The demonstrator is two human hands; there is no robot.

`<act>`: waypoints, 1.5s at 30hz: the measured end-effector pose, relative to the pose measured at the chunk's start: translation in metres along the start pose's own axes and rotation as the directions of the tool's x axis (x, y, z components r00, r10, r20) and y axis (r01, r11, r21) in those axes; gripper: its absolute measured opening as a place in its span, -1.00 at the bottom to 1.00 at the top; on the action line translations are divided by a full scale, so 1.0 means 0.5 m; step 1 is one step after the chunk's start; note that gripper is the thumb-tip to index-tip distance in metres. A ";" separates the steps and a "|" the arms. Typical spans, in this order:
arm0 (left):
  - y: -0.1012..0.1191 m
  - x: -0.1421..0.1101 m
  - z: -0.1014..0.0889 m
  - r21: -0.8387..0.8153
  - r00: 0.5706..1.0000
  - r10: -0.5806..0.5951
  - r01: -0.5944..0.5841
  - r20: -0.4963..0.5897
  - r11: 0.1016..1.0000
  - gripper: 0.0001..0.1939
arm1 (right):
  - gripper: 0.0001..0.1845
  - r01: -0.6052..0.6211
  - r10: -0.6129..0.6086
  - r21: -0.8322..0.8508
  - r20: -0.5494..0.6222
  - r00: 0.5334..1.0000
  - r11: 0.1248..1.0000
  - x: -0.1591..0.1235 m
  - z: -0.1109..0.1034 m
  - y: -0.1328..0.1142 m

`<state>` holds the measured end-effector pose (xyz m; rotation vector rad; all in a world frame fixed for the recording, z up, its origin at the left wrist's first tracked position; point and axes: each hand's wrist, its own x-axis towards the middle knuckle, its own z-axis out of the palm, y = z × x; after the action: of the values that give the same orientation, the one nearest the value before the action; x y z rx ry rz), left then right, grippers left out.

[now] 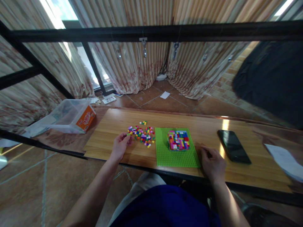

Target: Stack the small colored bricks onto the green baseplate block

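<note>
A green baseplate point(165, 154) lies on the wooden table point(118, 123) in front of me. On it stands a block of many-coloured small bricks point(178, 140). Left of the plate lies a loose pile of small coloured bricks point(142, 133). My left hand point(120, 145) rests at the pile's left edge, thumb and fingers pinched together on a small brick. My right hand point(212, 161) lies on the table just right of the baseplate's near corner, fingers curled under, with nothing visible in them.
A black phone point(233, 146) lies right of my right hand. A sheet of paper point(284, 159) is at the far right edge. A clear plastic box with an orange label point(73, 116) sits at the table's left end. Black frame bars point(151, 33) cross above.
</note>
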<state>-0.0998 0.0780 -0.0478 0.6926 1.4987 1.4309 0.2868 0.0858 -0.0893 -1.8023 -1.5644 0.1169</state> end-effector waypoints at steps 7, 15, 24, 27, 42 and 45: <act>0.003 -0.003 0.001 -0.006 1.000 0.007 -0.007 0.004 1.000 -0.67 | -0.59 0.018 -0.018 0.000 0.002 1.000 1.000 -0.001 -0.001 -0.001; 0.002 -0.002 -0.002 -0.003 0.999 0.006 -0.006 0.040 1.000 -0.56 | -0.58 -0.005 0.005 -0.002 0.012 1.000 1.000 0.000 -0.003 -0.004; -0.002 0.000 -0.006 0.015 0.996 0.025 -0.026 0.085 1.000 -0.56 | -0.59 -0.014 0.014 0.005 0.020 1.000 1.000 -0.001 0.000 0.002; 0.000 -0.001 -0.006 0.011 0.997 0.020 -0.021 0.079 1.000 -0.57 | -0.59 -0.014 0.014 0.000 0.008 1.000 1.000 -0.001 0.000 0.002; -0.009 -0.003 0.006 0.088 0.990 0.139 -0.141 0.032 0.986 -0.73 | -0.56 0.003 -0.003 -0.007 0.008 1.000 1.000 -0.001 -0.002 -0.002; -0.010 -0.002 0.005 0.090 0.991 0.129 -0.131 0.030 0.987 -0.73 | -0.58 0.008 -0.008 -0.014 0.000 1.000 1.000 -0.001 -0.002 -0.002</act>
<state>-0.0960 0.0774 -0.0522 0.8753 1.5320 1.4517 0.2863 0.0851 -0.0882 -1.8071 -1.5756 0.1026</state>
